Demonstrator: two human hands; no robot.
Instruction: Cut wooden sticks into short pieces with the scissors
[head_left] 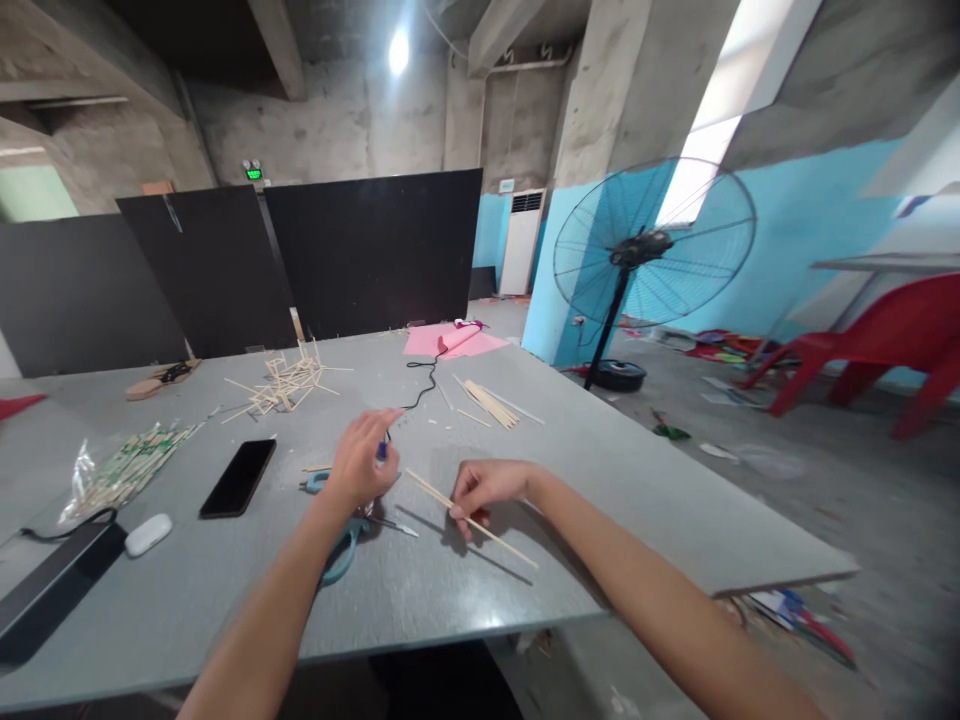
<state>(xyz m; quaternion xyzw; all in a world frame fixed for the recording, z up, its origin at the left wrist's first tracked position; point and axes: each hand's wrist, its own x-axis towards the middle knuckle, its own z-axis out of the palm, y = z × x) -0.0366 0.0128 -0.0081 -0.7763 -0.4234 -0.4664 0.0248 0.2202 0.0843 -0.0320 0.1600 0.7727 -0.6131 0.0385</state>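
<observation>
My right hand [484,495] pinches thin wooden sticks [504,545], apparently a pair laid close together, held slantwise just above the table. To its left, my left hand [367,458] has thumb and fingers curved apart. A small dark-blue object [383,450] with a black cord [429,385] shows in the gap between them; the rest of it is hidden behind the hand. Under the left wrist lie scissors with light-blue handles [341,560], partly covered, and a pointed metal tip [405,528] sticks out to the right.
Behind my hands stands a tangled stick structure [289,382]. Loose wooden sticks [491,404] and pink paper [457,340] lie farther back. On the left are a phone [238,478], a white case [148,535], a black box [60,590] and bagged sticks [139,465]. A fan [637,250] stands right.
</observation>
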